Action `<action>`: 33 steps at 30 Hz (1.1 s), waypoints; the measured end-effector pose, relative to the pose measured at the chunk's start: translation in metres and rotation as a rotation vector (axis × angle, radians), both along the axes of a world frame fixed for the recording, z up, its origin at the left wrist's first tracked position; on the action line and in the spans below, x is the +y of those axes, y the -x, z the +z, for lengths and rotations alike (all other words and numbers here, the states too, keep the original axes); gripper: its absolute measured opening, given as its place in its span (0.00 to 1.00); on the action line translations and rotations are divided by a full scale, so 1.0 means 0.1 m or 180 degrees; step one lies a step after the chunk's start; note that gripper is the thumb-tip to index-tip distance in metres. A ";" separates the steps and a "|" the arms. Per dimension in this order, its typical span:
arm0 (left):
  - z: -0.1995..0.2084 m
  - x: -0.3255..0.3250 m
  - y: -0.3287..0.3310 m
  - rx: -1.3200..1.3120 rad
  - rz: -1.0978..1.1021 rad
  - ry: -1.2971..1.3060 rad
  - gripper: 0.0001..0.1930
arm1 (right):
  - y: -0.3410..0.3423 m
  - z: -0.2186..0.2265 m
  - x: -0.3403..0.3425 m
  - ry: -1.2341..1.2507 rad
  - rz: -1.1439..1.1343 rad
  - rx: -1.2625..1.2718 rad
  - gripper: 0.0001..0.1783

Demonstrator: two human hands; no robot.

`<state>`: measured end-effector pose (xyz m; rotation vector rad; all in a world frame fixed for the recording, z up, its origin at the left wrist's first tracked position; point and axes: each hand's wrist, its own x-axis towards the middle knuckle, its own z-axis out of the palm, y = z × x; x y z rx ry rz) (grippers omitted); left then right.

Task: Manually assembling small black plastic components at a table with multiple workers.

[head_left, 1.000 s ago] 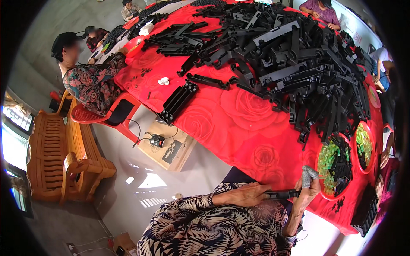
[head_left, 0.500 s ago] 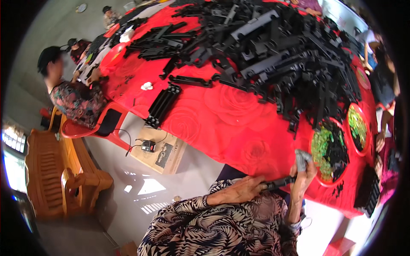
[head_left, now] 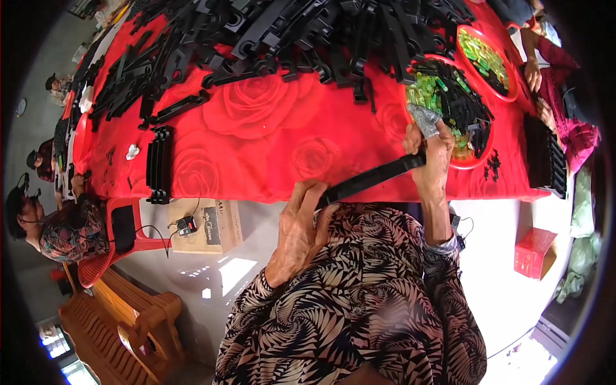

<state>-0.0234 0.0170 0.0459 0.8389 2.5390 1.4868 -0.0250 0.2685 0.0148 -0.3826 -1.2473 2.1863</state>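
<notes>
Bar, between left hand and right hand

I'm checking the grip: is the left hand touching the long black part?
Touching. The head view shows the left hand gripping the left end of the long black part, no gap visible.

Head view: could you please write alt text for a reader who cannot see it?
A person's left hand and right hand hold a long black part between them at the near edge of a red rose-patterned cloth. A heap of similar parts lies beyond; at right, two red bowls hold small green and black pieces.
</notes>
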 end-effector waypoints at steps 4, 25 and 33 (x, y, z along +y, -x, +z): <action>-0.05 -0.01 0.00 0.0240 0.0056 0.0004 0.15 | 0.02 -0.02 0.01 0.0197 0.0060 0.0268 0.15; -0.13 -0.01 0.06 0.0238 0.0083 -0.0167 0.18 | -0.05 0.07 0.04 -0.0001 0.0058 0.1100 0.14; -0.20 -0.04 0.02 -0.0043 0.0082 -0.0227 0.18 | -0.06 0.06 -0.05 0.0125 0.0032 0.1236 0.13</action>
